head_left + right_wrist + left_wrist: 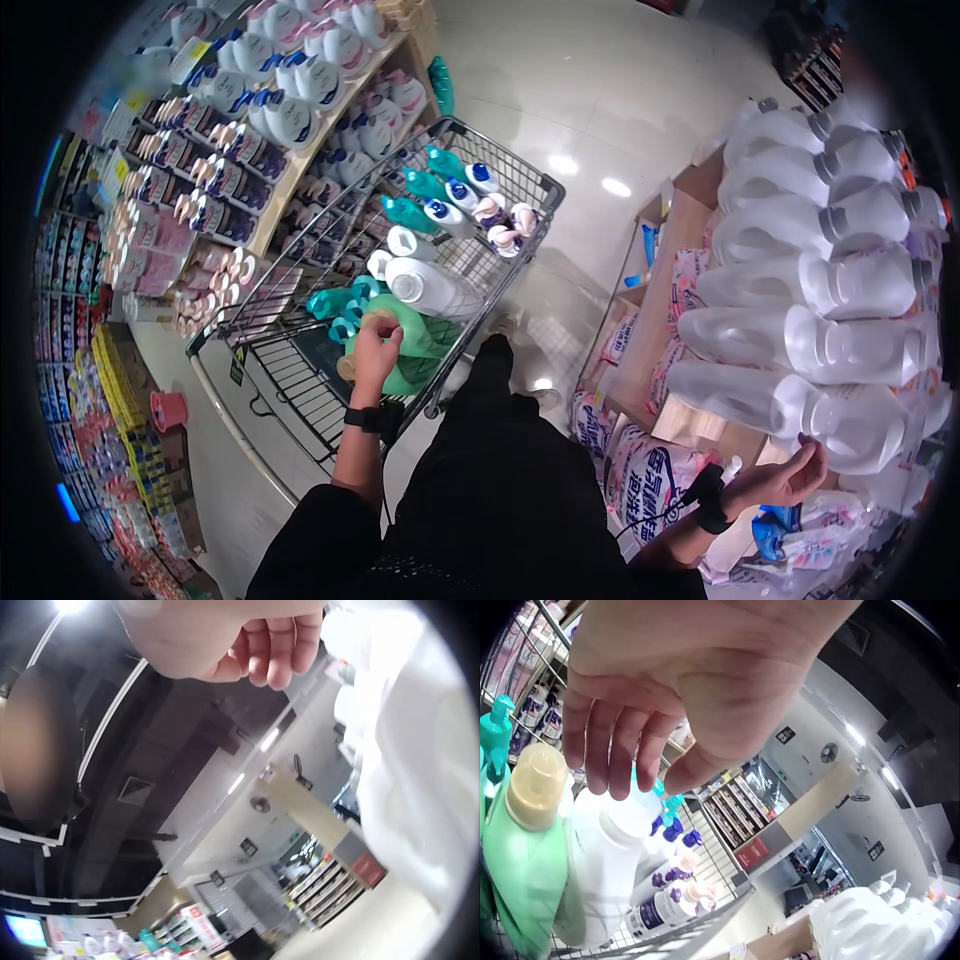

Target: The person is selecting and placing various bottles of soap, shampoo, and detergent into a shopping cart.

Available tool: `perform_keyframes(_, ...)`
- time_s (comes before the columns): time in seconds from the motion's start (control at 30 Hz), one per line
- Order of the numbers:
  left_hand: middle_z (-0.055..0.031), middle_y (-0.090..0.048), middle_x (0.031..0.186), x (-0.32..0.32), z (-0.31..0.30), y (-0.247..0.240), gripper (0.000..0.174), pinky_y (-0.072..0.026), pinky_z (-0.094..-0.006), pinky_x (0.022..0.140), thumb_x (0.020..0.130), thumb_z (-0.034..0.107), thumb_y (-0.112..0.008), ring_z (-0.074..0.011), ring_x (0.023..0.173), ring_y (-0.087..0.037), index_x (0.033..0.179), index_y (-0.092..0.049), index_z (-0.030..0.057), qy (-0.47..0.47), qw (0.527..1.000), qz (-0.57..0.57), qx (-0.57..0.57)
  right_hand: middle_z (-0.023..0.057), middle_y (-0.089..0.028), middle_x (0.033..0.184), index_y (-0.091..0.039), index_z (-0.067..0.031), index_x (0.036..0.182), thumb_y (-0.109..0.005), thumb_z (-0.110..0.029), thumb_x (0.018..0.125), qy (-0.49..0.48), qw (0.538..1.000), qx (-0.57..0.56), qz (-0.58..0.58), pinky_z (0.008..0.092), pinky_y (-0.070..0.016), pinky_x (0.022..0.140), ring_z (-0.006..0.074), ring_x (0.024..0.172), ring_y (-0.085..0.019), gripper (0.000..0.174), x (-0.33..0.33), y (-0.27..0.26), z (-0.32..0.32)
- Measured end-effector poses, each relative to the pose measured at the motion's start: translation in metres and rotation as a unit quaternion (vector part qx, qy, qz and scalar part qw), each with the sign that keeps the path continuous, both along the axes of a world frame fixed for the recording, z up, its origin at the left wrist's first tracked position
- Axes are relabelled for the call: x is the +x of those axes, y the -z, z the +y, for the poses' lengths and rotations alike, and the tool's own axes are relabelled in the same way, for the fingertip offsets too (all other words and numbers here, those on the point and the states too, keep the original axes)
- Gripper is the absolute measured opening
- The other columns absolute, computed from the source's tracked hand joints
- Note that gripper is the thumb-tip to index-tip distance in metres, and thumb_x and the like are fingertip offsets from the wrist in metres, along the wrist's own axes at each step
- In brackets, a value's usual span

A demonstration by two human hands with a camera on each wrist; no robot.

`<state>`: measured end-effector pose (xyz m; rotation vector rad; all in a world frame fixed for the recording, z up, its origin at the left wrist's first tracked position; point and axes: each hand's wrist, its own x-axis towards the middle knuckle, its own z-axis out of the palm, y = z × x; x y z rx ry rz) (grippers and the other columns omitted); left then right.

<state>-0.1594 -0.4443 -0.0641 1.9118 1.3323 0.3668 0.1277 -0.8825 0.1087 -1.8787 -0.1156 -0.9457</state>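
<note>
L hand, relaxed w/ nothing held, is near the green btl & white btl in the cart, R hand, also empty w/ fingers loosely bent, is by the white jugs, so a careless swing could prob. topple btls or jugs.
</note>
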Motion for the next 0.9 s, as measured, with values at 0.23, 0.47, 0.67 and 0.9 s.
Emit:
perform_keyframes(0.23, -0.0147, -0.073, 0.088, -0.016, 0.069, 0.032, 0.019, -0.0554, -0.0335, 0.076, 0.083, 0.009, -0.068, -0.0222, 0.082, -0.072, 0.098, -0.068, -0.0026, -0.053, 0.996, -0.014, -0.072, 0.0032, -0.067, 0.090, -0.064, -0.0002, 0.096, -0.064, -0.002, 0.091, -0.514, 0.742, 0.019, 0.429, 0.0250, -0.0493, 0.078, 0.0108, 0.084, -0.063, 0.005, -0.026, 0.084, 0.200)
perform_keyframes(0.47, -0.0092, -0.069, 0.101, -0.013, 0.079, 0.096, 0.030, -0.0537, -0.0348, 0.084, 0.078, 0.000, -0.066, -0.0224, 0.091, -0.067, 0.108, -0.063, -0.0001, -0.008, 0.994, -0.048, -0.103, 0.0153, -0.063, 0.091, -0.057, -0.0016, 0.113, -0.077, -0.019, 0.080, -0.686, 0.569, -0.270, 0.364, 0.0372, -0.0554, 0.072, 0.0290, 0.075, -0.067, 0.041, -0.090, 0.123, 0.313)
perform_keyframes(0.67, -0.0140, -0.066, 0.115, -0.012, 0.169, 0.131, 0.052, -0.0524, -0.0401, 0.089, 0.071, -0.001, -0.066, -0.0310, 0.105, -0.063, 0.122, -0.061, 0.0090, 0.154, 0.983, 0.051, -0.089, 0.0214, -0.063, 0.090, -0.049, -0.0042, 0.124, -0.071, -0.042, 0.084, -0.618, 0.545, -0.542, 0.167, 0.0433, -0.0548, 0.057, 0.0365, 0.067, -0.068, 0.060, -0.162, 0.182, 0.460)
perform_keyframes(0.9, -0.0034, -0.066, 0.111, 0.023, 0.204, 0.150, 0.038, -0.0533, -0.0427, 0.084, 0.072, 0.009, -0.071, -0.0304, 0.103, -0.062, 0.109, -0.062, 0.0151, 0.389, 0.904, 0.160, 0.073, 0.0173, -0.065, 0.077, -0.051, -0.0057, 0.116, -0.068, -0.046, 0.086, -0.525, 0.567, -0.619, 0.139, 0.0379, -0.0536, 0.051, 0.0288, 0.058, -0.068, 0.053, -0.162, 0.244, 0.485)
